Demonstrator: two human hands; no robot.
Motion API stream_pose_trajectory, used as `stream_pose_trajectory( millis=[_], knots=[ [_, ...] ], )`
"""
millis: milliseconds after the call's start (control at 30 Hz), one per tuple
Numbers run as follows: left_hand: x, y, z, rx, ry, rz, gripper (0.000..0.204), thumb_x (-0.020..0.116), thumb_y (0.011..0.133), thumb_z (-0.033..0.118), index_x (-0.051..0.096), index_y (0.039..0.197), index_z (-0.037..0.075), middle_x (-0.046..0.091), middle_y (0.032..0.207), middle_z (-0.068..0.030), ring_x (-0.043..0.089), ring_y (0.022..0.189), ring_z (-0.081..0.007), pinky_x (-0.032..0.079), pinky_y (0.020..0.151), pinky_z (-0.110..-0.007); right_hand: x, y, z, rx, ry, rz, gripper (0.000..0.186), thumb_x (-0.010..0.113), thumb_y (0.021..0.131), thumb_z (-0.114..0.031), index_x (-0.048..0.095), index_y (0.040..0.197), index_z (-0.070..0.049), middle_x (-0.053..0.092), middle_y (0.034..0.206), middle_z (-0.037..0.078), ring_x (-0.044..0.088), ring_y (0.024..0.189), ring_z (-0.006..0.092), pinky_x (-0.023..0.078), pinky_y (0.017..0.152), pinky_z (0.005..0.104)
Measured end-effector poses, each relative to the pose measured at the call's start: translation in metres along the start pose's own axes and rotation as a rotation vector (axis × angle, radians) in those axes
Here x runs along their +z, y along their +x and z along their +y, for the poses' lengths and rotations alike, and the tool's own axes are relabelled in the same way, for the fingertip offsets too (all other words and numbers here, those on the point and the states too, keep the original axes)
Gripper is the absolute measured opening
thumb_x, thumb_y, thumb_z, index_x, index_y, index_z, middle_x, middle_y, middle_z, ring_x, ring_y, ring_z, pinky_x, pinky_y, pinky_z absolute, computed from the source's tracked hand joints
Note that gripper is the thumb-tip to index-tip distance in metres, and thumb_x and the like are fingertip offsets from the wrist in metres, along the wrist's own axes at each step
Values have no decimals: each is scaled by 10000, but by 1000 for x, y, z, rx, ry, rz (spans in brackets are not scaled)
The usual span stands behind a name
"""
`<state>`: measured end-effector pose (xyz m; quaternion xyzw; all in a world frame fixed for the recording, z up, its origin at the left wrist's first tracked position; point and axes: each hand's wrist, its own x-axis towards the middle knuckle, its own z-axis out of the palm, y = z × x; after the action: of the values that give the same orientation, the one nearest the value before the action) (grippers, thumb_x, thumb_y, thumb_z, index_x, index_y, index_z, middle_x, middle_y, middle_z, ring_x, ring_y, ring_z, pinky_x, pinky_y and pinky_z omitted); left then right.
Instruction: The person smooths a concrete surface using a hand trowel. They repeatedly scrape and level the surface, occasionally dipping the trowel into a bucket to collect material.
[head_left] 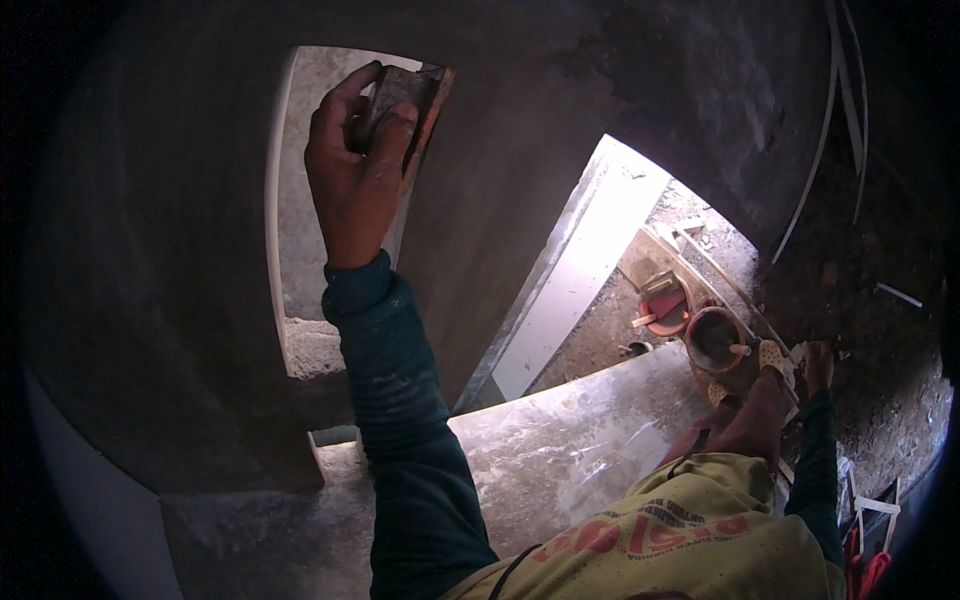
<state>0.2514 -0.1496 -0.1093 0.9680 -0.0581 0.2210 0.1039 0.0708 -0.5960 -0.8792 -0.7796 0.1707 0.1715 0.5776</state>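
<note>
Slip: the dark block [392,92] might drop at the wall opening [274,200] if the one-handed grip loosens.
Gouge: a tilted block, pressed unevenly, could mark the opening's right edge.
Stumble: the orange-rimmed bucket [689,345], beside the feet [775,360] and right of the opening, could trip a shifting step.
Left hand [352,165]: raised before the opening, forearm upright below; fingers and thumb pinching the block at the opening's upper right edge.
Right hand [818,366]: lowered, well right of the opening; cannot tell its fingers' state.

Dark teal sleeves [408,385], yellow red-lettered shirt [680,545], pale perforated clogs [776,358]
</note>
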Motion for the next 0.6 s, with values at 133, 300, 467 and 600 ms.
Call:
stream_pose_trajectory(
  millis=[133,300,467,600],
  knots=[
    [-1,5,-6,21,139,43,450,762,928,246,640,1332,90,626,1182,-127,654,1007,-206,541,847,-361,-8,-5,-24,190,98,-61,208,590,1030,-269,601,958,-75,548,735,-18,515,572,84,419,495,290],
    [-3,2,1,-40,155,67,456,765,922,247,639,1327,76,636,1209,-130,643,1066,-221,534,890,-373,-11,-8,-35,133,73,-58,195,585,1028,-260,605,968,-75,560,741,-12,521,574,86,415,488,286],
    [-2,-5,13,53,-10,47,470,772,916,235,634,1329,57,654,1216,-130,646,1098,-231,526,924,-376,-12,-6,-29,169,67,-40,193,595,1027,-266,611,996,-77,570,754,-1,522,574,86,417,486,286],
    [0,-2,13,50,-12,28,469,772,917,232,636,1332,61,651,1205,-123,653,1087,-231,530,915,-377,-13,-3,-27,206,139,-42,179,605,1028,-258,614,1020,-79,576,772,-3,511,571,77,411,484,273]
  ],
)
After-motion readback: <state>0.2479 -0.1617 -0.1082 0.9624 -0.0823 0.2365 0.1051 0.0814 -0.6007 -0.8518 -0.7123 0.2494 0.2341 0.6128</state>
